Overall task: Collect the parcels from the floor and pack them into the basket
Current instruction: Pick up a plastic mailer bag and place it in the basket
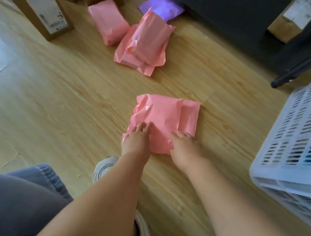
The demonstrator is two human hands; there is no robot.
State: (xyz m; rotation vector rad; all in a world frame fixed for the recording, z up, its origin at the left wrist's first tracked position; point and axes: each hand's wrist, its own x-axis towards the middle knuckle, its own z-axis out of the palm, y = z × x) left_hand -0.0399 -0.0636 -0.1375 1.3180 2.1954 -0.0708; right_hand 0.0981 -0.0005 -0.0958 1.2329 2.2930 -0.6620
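In the head view, a light wood-grain floor [62, 85] was seen from above, with dark furniture [221, 11] across the top and a black pole [306, 61] slanting down at the upper right. A white slatted basket [309, 134] stood on the floor at the right edge.

A crumpled pink parcel [162, 119] lay on the floor in the middle, left of the basket and apart from it. The left hand [137, 137] was laid on its near left corner, fingers stretched out flat on the wrapping. The right hand [186, 148] was set against its near right edge, fingers on top; whether they were curled round the edge could not be told through the blur.

Farther off, a stacked pair of pink parcels [143, 40] was seen, with a single pink parcel [108, 21] just to their left and a purple parcel [161, 7] behind them, partly under the furniture. Cardboard boxes [40, 12] were grouped at the upper left, and a labelled box [295, 17] sat at the upper right.

A grey trouser leg [2, 194] and two white shoes [104, 166] were seen at the bottom.
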